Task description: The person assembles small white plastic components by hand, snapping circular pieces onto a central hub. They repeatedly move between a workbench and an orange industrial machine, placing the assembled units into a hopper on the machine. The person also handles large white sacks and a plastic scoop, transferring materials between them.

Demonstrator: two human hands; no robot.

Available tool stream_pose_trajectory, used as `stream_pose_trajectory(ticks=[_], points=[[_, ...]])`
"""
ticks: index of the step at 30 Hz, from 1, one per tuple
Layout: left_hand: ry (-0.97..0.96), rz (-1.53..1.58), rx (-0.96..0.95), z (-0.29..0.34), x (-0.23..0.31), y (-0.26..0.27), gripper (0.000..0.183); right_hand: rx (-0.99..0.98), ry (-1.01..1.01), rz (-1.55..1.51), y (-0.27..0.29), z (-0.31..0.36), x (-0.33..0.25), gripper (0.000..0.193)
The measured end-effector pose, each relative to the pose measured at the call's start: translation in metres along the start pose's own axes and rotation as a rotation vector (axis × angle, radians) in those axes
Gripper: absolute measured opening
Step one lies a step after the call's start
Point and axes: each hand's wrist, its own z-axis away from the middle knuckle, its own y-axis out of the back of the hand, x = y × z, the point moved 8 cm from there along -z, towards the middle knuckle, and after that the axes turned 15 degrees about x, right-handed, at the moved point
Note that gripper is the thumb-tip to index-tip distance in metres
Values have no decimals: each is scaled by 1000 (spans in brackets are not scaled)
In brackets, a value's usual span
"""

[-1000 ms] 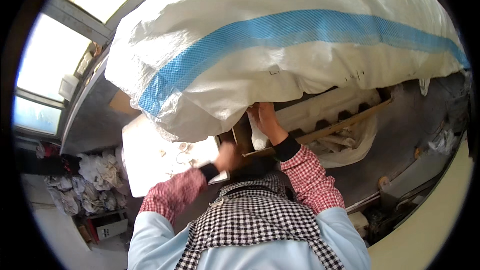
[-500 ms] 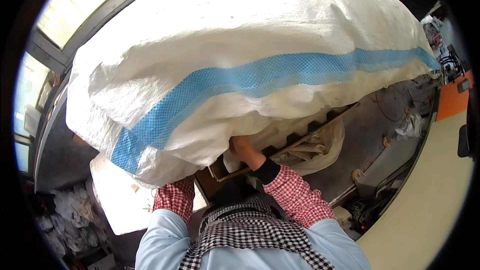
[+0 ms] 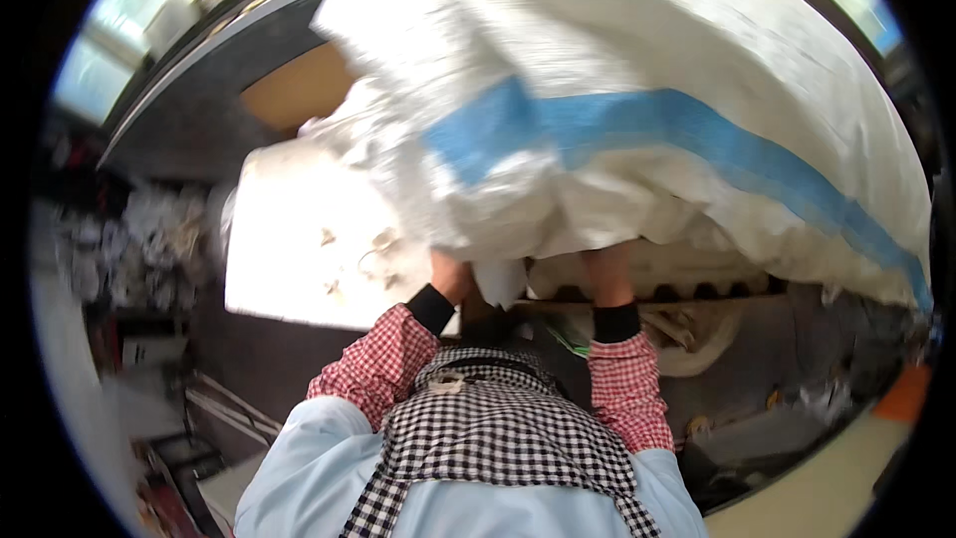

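Observation:
A big, full white woven sack with a blue stripe fills the upper middle and right. Under its near edge are both of my hands. My left hand reaches in beside the white tabletop, with only the back of the hand and the wrist showing. Farther right, my right hand goes up beneath the hanging fold of the sack, above a notched wooden rail. The sack hides the fingers of both hands, so their grip does not show.
A bright white tabletop with small pale scraps stands at the left. A pale cloth bag hangs below the rail at the right. Heaped plastic bags lie far left. A brown board sits behind the table.
The view has swung left, so the sack now sits farther right and more of the white tabletop shows. My left hand, covered before, now shows at its wrist. The sack's left end looks more bunched.

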Motion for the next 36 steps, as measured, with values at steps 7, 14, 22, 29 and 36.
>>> stream_pose_trajectory(ticks=[7,14,22,29,36], points=[[245,68,105,94,68,24,30,161,-20,-77,29,-27,-29,35],[-11,23,246,122,174,124,27,84,-225,-318,22,-6,-31,43],[-1054,-1413,395,22,254,228,10,46,-699,-566,-53,140,79,43],[-996,-1801,222,-62,168,291,15,-327,-884,-432,-6,20,-192,16],[-969,-1607,14,-68,209,256,46,-231,493,218,-131,-115,-330,22]])
